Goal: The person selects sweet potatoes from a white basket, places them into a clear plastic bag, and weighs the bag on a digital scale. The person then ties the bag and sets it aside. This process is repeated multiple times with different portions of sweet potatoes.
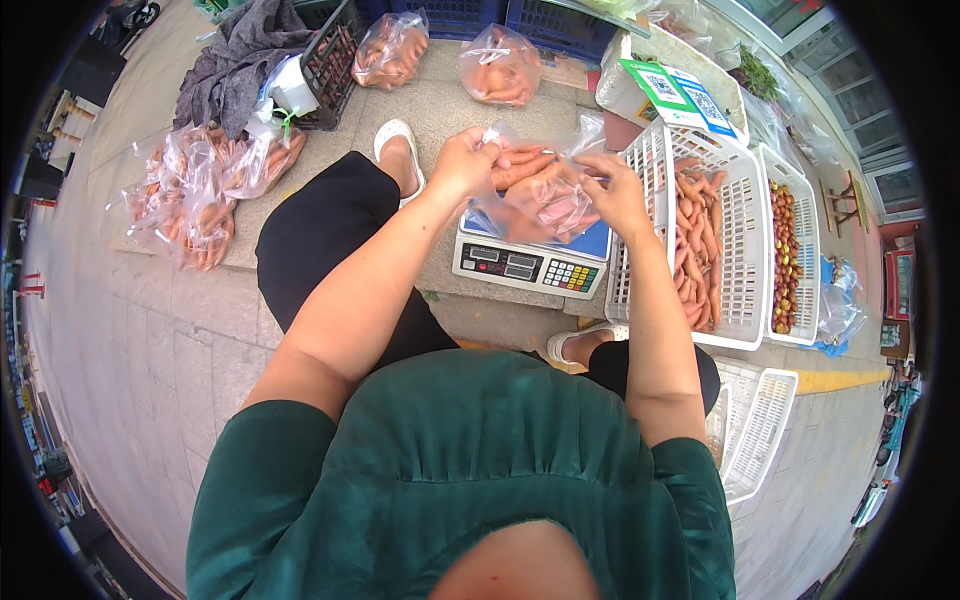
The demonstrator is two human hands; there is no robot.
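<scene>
A clear plastic bag [551, 214] of orange-skinned sweet potatoes [525, 171] rests on the blue pan of a white electronic scale [533, 266]. My left hand [471, 161] pinches the bag's far left rim, thumb and fingers together. Opposite it, my right hand [616, 193] has its bent fingers on the bag's right rim. The mouth of the bag is spread between both hands, and several roots show through it. The scale's keypad and displays face me; what the displays read cannot be made out.
Right of the scale stand a white plastic crate [739, 247] of sweet potatoes and another crate [806, 262] of chestnut-like brown items. Filled bags [180, 199] lie at left; two more [391, 49] [500, 66] sit ahead. A foam box [720, 79] carries cards with printed codes [679, 94].
</scene>
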